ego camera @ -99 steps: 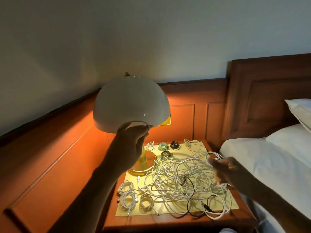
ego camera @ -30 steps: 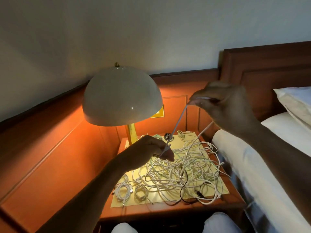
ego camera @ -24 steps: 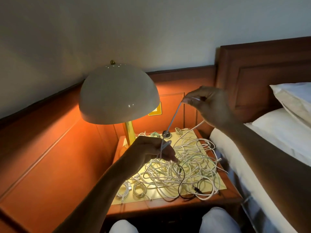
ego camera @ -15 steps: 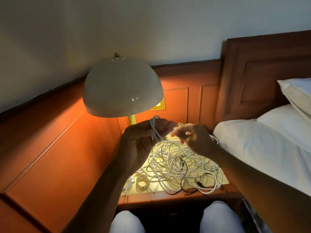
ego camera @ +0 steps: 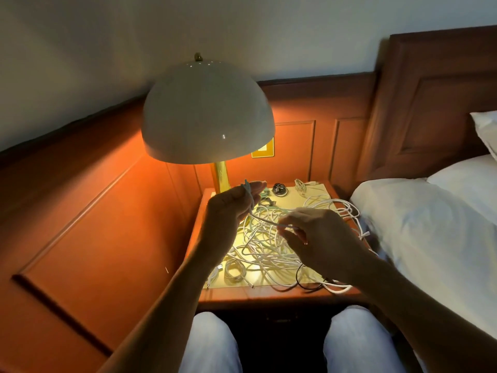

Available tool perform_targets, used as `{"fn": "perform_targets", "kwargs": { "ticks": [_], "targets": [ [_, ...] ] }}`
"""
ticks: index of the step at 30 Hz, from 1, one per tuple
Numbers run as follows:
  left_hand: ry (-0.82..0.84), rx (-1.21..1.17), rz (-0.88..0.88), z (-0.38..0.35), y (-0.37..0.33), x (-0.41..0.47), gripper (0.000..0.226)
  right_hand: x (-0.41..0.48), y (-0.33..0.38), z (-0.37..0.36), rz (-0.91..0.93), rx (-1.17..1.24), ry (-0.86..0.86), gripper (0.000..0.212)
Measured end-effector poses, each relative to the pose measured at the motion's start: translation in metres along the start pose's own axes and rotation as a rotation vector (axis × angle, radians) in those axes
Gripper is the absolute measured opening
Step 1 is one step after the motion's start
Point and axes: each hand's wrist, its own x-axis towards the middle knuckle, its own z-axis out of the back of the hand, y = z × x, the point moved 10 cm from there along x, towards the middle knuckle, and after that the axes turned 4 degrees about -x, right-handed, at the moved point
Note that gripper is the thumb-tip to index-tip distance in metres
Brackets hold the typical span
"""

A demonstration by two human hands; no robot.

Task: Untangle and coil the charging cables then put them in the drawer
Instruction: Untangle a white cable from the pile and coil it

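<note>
cable (ego camera: pixel 265 219) vanishes behind right hand (ego camera: pixel 321 239), drawer (ego camera: pixel 279 319) shadowed

A wooden nightstand (ego camera: pixel 269 296) sits mid-frame, with a yellow mat (ego camera: pixel 316 191) over most of its top. A lamp (ego camera: pixel 221 176) stands at its upper left corner. On the mat lie a white tangle (ego camera: pixel 269 249) in the centre, a white coil (ego camera: pixel 235 269) lower left, a black coil (ego camera: pixel 279 189) at the far edge and a black cable (ego camera: pixel 309 285) lower right.

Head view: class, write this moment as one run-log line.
left hand: holds loops of thin white cable | right hand: pinches same cable | tangled white cable heap: on wooden nightstand
</note>
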Motion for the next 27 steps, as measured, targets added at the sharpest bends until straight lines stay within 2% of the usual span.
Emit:
{"fn": "perform_targets", "kwargs": {
  "ticks": [3, 4, 6, 7, 11, 12, 14, 16, 21, 24, 27],
  "targets": [
    [0.022, 0.093, 0.026, -0.008, -0.001, -0.011, 0.022, 0.002, -0.005, 0.004, -0.009, -0.049, -0.007, 0.012],
    [0.061, 0.103, 0.017, -0.016, -0.003, -0.014, 0.025, 0.004, -0.006, 0.006, -0.008, -0.064, -0.017, 0.014],
    [0.153, 0.060, 0.018, -0.034, -0.012, -0.018, 0.050, 0.010, -0.008, 0.006, 0.005, -0.101, -0.024, 0.016],
    [0.198, 0.041, 0.044, -0.042, -0.013, -0.020, 0.052, 0.013, -0.011, 0.005, 0.010, -0.114, -0.023, 0.018],
    [0.295, 0.052, 0.093, -0.056, 0.005, -0.013, 0.016, 0.029, -0.033, -0.006, 0.011, -0.095, -0.053, 0.022],
    [0.316, 0.059, 0.102, -0.059, 0.013, -0.008, 0.029, 0.034, -0.040, -0.009, 0.003, -0.076, -0.074, 0.021],
    [0.361, 0.034, 0.152, -0.065, 0.027, 0.002, 0.053, 0.044, -0.061, -0.014, -0.030, -0.012, -0.130, 0.019],
    [0.414, -0.003, 0.177, -0.072, 0.038, 0.011, 0.058, 0.055, -0.083, -0.022, -0.058, 0.074, -0.171, 0.018],
    [0.497, -0.107, 0.224, -0.078, 0.064, 0.032, 0.055, 0.068, -0.143, -0.056, -0.245, 0.298, -0.222, 0.029],
    [0.464, -0.303, 0.248, -0.072, 0.076, 0.045, 0.048, 0.067, -0.178, -0.095, -0.431, 0.460, -0.199, 0.023],
    [0.445, -0.561, 0.232, -0.068, 0.086, 0.056, 0.044, 0.064, -0.193, -0.135, -0.544, 0.626, -0.159, 0.018]
  ]
}}
